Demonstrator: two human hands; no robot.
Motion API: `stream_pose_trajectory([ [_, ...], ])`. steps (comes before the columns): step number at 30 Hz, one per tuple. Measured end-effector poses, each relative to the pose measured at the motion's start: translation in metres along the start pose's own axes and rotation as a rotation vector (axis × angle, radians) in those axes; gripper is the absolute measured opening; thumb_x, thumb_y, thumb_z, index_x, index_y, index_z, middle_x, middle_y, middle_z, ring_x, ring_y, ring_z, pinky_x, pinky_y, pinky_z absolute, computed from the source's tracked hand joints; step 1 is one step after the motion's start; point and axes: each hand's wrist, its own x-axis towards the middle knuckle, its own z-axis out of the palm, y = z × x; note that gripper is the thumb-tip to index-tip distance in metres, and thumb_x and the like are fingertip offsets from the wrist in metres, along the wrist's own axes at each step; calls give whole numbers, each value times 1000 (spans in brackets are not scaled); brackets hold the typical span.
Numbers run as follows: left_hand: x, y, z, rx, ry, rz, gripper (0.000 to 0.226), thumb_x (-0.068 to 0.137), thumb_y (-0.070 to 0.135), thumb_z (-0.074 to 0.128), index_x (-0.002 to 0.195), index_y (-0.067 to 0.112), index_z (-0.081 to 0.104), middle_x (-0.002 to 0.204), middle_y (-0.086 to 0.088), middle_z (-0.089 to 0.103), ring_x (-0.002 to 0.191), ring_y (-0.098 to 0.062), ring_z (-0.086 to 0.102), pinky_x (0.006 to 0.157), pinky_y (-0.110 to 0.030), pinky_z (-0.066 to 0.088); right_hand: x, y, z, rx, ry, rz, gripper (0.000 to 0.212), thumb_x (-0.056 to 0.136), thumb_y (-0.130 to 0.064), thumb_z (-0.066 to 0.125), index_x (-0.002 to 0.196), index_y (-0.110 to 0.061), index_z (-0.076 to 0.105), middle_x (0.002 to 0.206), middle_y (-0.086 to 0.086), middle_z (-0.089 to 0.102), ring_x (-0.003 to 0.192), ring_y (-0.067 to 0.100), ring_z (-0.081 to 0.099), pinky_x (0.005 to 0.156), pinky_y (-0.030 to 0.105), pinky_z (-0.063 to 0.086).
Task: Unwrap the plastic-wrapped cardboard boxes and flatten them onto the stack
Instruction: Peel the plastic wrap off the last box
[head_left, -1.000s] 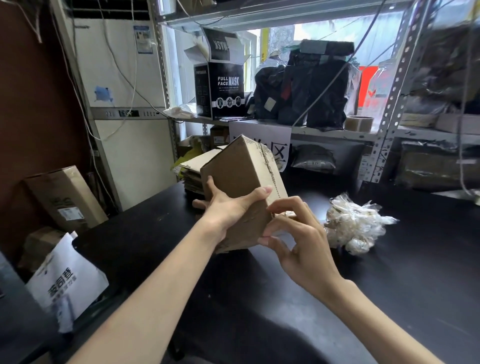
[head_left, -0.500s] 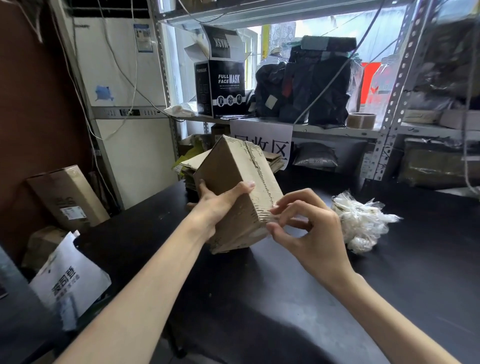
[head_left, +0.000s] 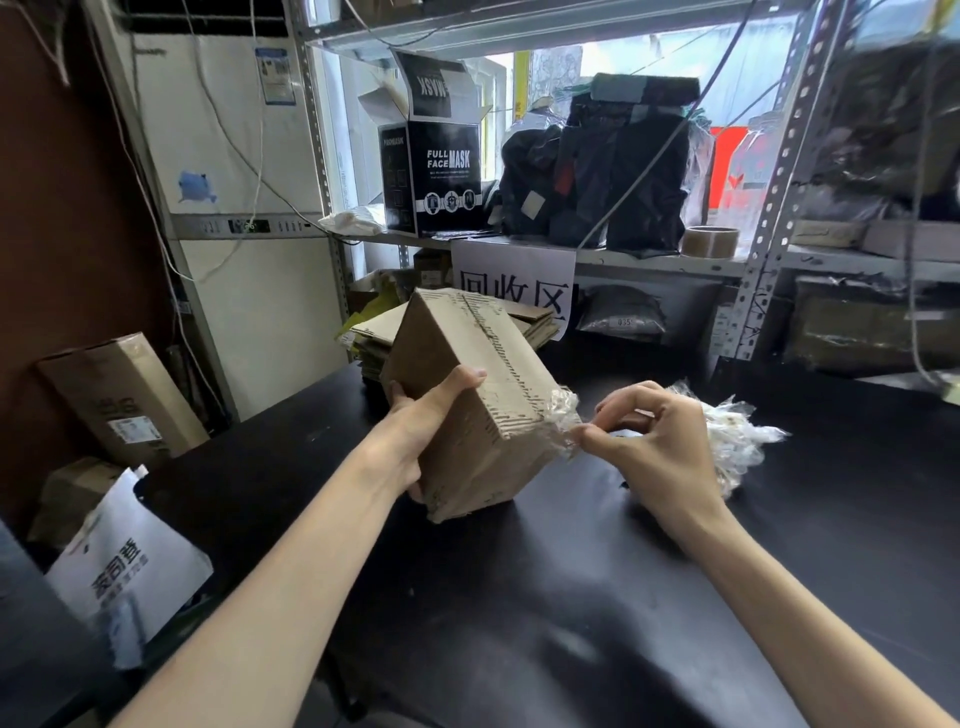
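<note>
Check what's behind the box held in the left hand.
Behind the cardboard box, a stack of flattened cardboard shows on both sides, with a white paper sign hanging above it. The box hides the stack's middle.

Brown cardboard box (head_left: 467, 400) tilted above table, clear plastic wrap (head_left: 563, 418) peeling off right corner.

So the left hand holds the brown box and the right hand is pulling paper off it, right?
Not paper: the head view shows the right hand pinching clear plastic wrap at the corner of the brown box, which the left hand does hold.
</note>
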Motion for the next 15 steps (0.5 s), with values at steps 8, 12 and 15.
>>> stream_pose_trajectory([
  [8,4,-4,-4,-28,-9,31,153,22,71,79,156,46,10,131,-6,60,121,-37,54,98,-75,36,8,-11,-14,122,-44,-47,66,69,5,83,126,-20,61,110,4,65,79,13,73,59,14,50],
  [12,8,-7,3,14,-5,108,166,12,79,84,155,49,6,143,-12,50,126,-35,52,101,-63,47,5,-11,-13,-173,-315,-195,65,63,-35,88,125,-29,67,118,-12,61,99,0,63,74,15,53],
  [15,18,-10,9,41,30,138,160,13,85,82,150,57,7,155,-18,36,138,-36,42,104,-58,48,-1,3,-4,-398,-276,-367,47,62,-28,93,106,-28,76,103,-12,65,91,6,64,74,35,57],
])
